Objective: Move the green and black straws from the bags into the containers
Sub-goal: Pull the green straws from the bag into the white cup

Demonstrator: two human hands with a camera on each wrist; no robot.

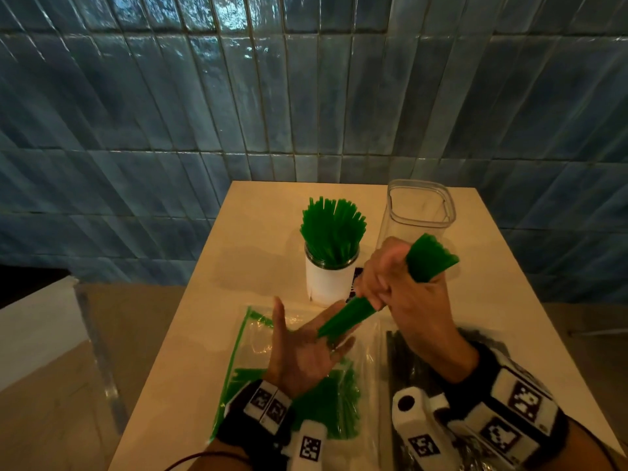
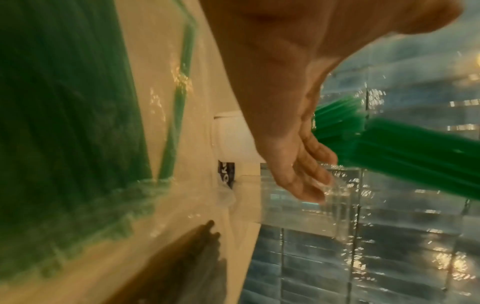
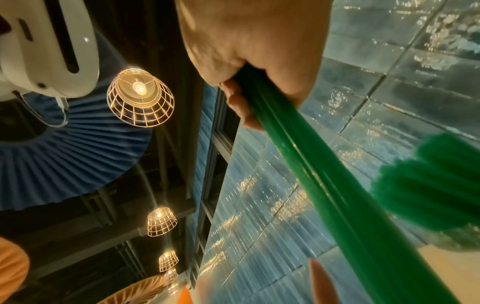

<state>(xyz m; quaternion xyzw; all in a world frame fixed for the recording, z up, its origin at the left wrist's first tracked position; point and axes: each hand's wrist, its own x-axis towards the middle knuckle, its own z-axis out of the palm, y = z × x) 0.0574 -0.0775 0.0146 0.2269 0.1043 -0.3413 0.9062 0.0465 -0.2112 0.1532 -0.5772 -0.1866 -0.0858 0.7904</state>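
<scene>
Right hand (image 1: 401, 294) fisted round a bundle (image 1: 426, 263) of green straws, mid-length, bundle slanted: top end fans out up-right of the grip, bottom end points down-left onto the left hand (image 1: 302, 351). Left hand flat, fingers spread, holding nothing; straw ends butt against its fingers. Looks like squaring the ends before loading, my read.

Progress: roughly the first half, part done. Jar (image 1: 328, 277), just up-left of the grip, already stands packed with green straws, fanned out above the rim. Clear tub (image 1: 419, 209), directly beyond the grip, looks empty.

Left to do: green bag (image 1: 244, 362), under and below the left hand, has more green straws in it. Black straws (image 1: 404, 355), below the grip under the right wrist, all in their bag, untouched as far as I can see. Presumably the tub is for those.

Everything's on the table (image 1: 509, 294).
</scene>
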